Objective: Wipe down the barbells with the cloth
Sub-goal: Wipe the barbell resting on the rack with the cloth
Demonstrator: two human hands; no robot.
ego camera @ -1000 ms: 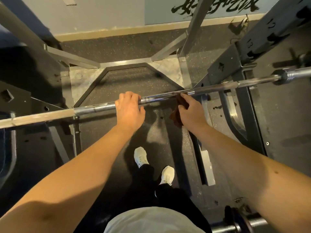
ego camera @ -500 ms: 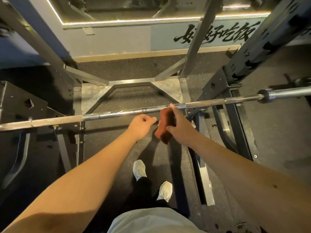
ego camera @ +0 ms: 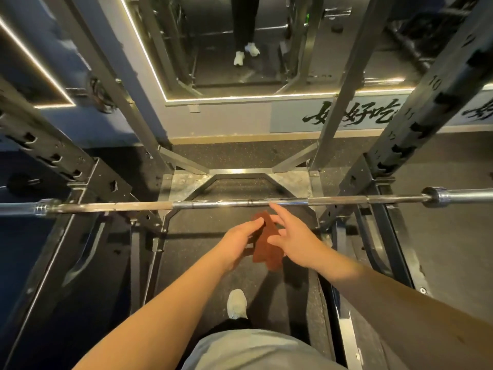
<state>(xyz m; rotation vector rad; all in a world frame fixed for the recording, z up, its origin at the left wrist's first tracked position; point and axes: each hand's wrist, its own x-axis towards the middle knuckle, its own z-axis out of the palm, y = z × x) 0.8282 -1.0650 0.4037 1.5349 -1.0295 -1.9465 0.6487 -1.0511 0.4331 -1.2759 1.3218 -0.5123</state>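
A steel barbell [ego camera: 240,203] lies level across the rack at about waist height, with no plates on its sleeves. Just below its middle hangs a rust-brown cloth [ego camera: 265,249], between my two hands. My left hand [ego camera: 237,243] reaches in from the left and pinches the cloth's upper edge with its fingertips. My right hand [ego camera: 292,236] is on the cloth's right side, fingers spread and straight, its thumb across the cloth. Its index finger points up, close to the bar. Neither hand is on the bar.
Black rack uprights [ego camera: 416,124] with numbered holes stand left and right of me. A grey frame base [ego camera: 240,172] lies on the rubber floor ahead. A mirror [ego camera: 240,44] on the wall shows legs and white shoes. My own shoe [ego camera: 237,303] is below.
My left hand let go of the bar and moved to the cloth. My right hand drew the cloth off the bar and spread its fingers. The camera tilted up.
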